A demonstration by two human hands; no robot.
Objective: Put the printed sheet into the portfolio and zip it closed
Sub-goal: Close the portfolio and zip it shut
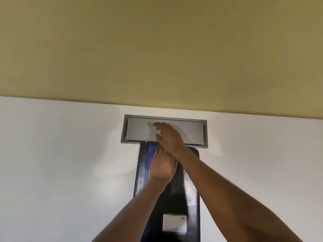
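A black leather-look portfolio (191, 191) with rounded corners lies flat on the white table (52, 163), running from the bottom edge of the view away from the person. Its far end almost touches a grey rectangular metal cable hatch (192, 131) set flush into the table, close to the yellowish wall (157, 49). A small silver zipper pull (146, 140) sits at the far left corner of the portfolio, right at the hatch's near edge.

A blue strip with gold lettering (150, 165), likely the printed sheet or a cover inside, shows along the left side of the portfolio; how far the case stands open cannot be told. On the near part of the portfolio there is a pocket holding a white card with a small red mark (174, 222).

The left hand (163, 169) rests palm down on the far half of the portfolio, fingers stretched forward and flat beside the blue strip, gripping nothing that can be seen. The right hand (168, 137) crosses above the left hand's fingertips, beyond the far edge of the portfolio and over the grey hatch. Its fingers are spread and loosely curled, pointing left towards the zipper pull but apart from it, and it holds nothing.
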